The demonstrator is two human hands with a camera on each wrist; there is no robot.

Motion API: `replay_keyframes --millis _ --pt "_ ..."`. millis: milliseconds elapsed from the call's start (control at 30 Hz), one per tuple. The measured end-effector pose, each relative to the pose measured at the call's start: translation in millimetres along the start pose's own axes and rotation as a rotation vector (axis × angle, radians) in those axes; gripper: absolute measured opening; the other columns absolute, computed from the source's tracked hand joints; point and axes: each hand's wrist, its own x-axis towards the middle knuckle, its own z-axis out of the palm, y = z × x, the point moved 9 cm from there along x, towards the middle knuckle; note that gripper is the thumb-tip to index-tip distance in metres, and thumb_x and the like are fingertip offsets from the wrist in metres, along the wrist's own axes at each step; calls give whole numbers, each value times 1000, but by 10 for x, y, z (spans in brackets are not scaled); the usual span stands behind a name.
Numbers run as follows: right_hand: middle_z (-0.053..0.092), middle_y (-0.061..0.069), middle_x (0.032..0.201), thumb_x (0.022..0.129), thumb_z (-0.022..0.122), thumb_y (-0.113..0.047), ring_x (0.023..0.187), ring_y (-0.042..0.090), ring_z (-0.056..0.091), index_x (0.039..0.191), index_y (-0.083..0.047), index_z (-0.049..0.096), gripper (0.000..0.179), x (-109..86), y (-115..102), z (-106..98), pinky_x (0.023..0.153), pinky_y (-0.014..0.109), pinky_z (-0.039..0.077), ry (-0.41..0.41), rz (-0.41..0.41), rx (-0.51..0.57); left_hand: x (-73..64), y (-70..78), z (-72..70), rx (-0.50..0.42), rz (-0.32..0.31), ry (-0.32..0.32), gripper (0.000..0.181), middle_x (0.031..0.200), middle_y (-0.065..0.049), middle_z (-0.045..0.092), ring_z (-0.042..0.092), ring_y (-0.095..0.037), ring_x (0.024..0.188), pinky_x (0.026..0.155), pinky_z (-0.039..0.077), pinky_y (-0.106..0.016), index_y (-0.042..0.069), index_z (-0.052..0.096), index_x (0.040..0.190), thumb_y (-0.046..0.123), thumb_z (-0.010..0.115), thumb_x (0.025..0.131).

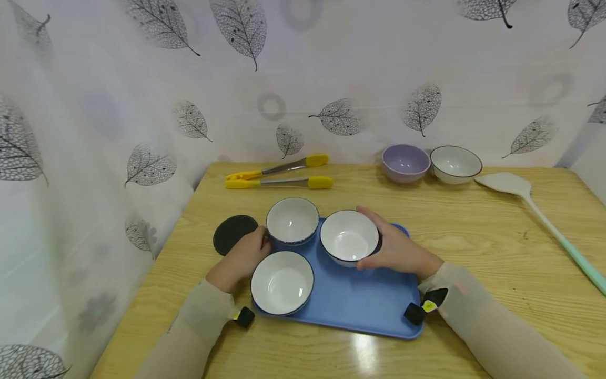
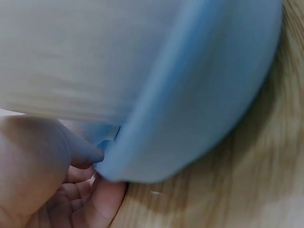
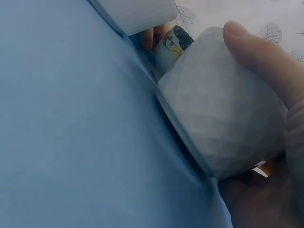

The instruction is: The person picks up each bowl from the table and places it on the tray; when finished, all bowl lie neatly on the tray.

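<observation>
On the blue tray (image 1: 364, 308), my right hand (image 1: 400, 250) holds a white dark-rimmed bowl (image 1: 349, 236) at its right side. In the right wrist view this bowl (image 3: 213, 104) shows a faceted outer wall, close over the tray. My left hand (image 1: 243, 258) pinches the tray's left edge; the left wrist view shows the thumb (image 2: 85, 149) on the tray rim (image 2: 142, 147) and fingers curled below. Beside that hand, a second white bowl (image 1: 282, 282) sits at the tray's front left. A third bowl (image 1: 292, 221), with a speckled rim, is at the back left.
Left of the tray lies a dark round disc (image 1: 234, 232). Yellow-tipped tongs (image 1: 284, 182) rest behind. A purple bowl (image 1: 405, 163) and another white bowl (image 1: 455, 164) stand by the back curtain (image 1: 360, 68). A spatula with a green handle (image 1: 544, 216) lies at right.
</observation>
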Motion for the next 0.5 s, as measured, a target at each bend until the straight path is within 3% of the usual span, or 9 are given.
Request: replay_keyframes --millis 333,500 --pt "36 14 157 67 95 -25 139 37 38 161 -6 12 127 26 45 -5 113 63 24 -28 -3 3 38 43 12 -7 10 -17 36 102 -9 61 54 -23 90 82 47 -39 0 51 133 21 50 103" --pt "32 13 159 69 94 -28 141 35 37 162 -9 9 127 83 70 39 113 62 25 -59 -1 -13 6 3 -2 -5 -20 -14 36 101 -9 61 55 -23 89 81 47 -39 0 51 133 21 50 103"
